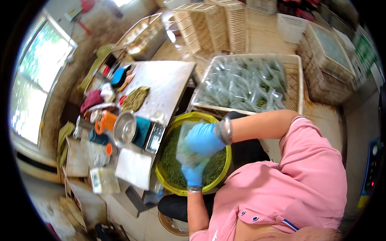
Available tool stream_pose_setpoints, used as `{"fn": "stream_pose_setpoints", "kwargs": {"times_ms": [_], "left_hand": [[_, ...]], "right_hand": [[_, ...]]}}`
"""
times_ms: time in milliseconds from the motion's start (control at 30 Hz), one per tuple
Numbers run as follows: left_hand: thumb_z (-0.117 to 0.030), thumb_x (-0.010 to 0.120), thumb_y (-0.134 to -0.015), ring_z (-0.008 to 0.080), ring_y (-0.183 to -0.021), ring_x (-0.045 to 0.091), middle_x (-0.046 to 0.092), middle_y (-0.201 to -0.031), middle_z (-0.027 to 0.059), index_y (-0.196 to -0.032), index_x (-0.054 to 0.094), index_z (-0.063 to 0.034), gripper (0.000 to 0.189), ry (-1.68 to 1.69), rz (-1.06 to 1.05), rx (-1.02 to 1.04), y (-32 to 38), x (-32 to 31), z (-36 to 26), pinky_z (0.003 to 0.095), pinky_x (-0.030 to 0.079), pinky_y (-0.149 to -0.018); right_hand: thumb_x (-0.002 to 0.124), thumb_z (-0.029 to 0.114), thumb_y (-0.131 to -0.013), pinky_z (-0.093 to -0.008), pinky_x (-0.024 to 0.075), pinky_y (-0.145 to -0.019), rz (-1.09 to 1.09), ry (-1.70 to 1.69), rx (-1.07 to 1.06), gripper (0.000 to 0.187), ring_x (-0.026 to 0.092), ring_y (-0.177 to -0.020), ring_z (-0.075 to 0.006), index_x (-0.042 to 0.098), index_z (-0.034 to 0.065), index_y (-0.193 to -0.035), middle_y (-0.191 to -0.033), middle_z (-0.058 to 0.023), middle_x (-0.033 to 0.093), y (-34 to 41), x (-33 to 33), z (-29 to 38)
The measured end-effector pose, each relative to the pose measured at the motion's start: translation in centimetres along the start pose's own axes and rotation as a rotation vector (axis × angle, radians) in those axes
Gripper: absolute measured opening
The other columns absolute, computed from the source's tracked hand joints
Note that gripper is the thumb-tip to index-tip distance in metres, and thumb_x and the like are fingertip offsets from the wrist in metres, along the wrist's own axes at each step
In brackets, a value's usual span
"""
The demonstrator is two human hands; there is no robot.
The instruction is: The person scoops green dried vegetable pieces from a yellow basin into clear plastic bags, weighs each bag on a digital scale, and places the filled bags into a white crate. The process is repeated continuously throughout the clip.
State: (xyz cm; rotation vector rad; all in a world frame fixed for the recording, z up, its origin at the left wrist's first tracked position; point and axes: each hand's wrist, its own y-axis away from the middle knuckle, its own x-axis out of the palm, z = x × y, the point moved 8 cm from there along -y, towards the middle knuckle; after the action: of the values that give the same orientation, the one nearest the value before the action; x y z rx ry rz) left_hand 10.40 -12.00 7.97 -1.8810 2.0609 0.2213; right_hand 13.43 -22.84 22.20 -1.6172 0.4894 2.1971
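My right hand (205,139), in a blue glove, grips a clear plastic bag (182,147) over a yellow-rimmed tub (228,159). My left hand (193,175), also blue-gloved, holds the lower part of the same bag. Motion blur hides the fingertips, and how full the bag is cannot be told. Small green granules or leaves (170,168) fill much of the tub beneath both hands. Close beside the tub, on the table, stands a digital scale (155,138); a round metal bowl (124,129) lies beyond it.
A large pale crate (298,81) of filled clear bags (241,81) stands past the tub. The metal-topped table (169,75) holds an olive cloth (135,98), an orange-handled container (107,122) and white sheet (134,168). Stacked crates (324,66) stand at right; my knees flank the tub.
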Motion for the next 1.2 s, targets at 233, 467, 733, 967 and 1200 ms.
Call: {"fn": "stream_pose_setpoints", "kwargs": {"times_ms": [233,467,733,967,1200], "left_hand": [[0.004,0.084,-0.068,0.0209,-0.093,0.066,0.066,-0.113,0.0112,-0.127,0.055,0.0027,0.065,0.249,-0.033,0.045,-1.8,1.1,0.4,0.0349,0.056,-0.084],[-0.005,0.088,-0.063,0.0233,-0.101,0.065,0.069,-0.115,0.0106,-0.125,0.063,0.0013,0.067,0.384,0.151,0.036,-5.4,1.1,-4.1,0.0377,0.055,-0.09],[-0.004,0.081,-0.074,0.025,-0.124,0.052,0.046,-0.148,0.0144,-0.149,0.039,-0.0012,0.086,0.454,0.641,-0.05,-6.4,12.0,-14.1,0.0362,0.045,-0.101],[-0.001,0.06,-0.093,0.0188,-0.108,0.061,0.058,-0.132,0.0166,-0.146,0.046,0.0002,0.055,0.507,0.276,-0.176,-7.9,5.7,-7.9,0.0269,0.049,-0.092],[-0.014,0.06,-0.097,0.017,-0.1,0.067,0.067,-0.123,0.0095,-0.141,0.053,-0.0037,0.046,0.393,0.275,-0.28,-4.1,2.6,-0.5,0.0287,0.054,-0.083]], "right_hand": [[0.076,0.026,-0.069,-0.0426,0.055,-0.065,-0.42,0.05,0.047,0.037,0.07,-0.081,-0.0324,0.069,0.0044,-0.098,-0.087,-0.0138,0.068,4.4,-5.4,0.8],[0.081,0.028,-0.074,-0.0409,0.0443,-0.104,-0.825,-0.423,0.2,0.082,0.052,-0.126,-0.0306,0.045,0.0049,-0.144,-0.141,-0.0177,0.051,12.7,-6.0,-7.2],[0.07,0.011,-0.088,-0.0281,0.0535,-0.079,-0.763,-0.927,0.693,0.019,0.065,-0.088,-0.0103,0.075,0.0002,-0.103,-0.096,-0.0058,0.074,26.9,-3.4,-12.8],[0.067,0.025,-0.085,-0.0448,0.0543,-0.073,-0.983,0.248,1.402,0.024,0.066,-0.081,-0.0365,0.069,0.0035,-0.096,-0.089,-0.0183,0.068,40.6,-4.3,-10.9],[0.059,0.021,-0.084,-0.0517,0.0528,-0.078,-0.648,-0.003,1.592,0.022,0.064,-0.086,-0.0461,0.07,0.0032,-0.09,-0.09,-0.0261,0.068,41.3,11.9,-20.1]]}}
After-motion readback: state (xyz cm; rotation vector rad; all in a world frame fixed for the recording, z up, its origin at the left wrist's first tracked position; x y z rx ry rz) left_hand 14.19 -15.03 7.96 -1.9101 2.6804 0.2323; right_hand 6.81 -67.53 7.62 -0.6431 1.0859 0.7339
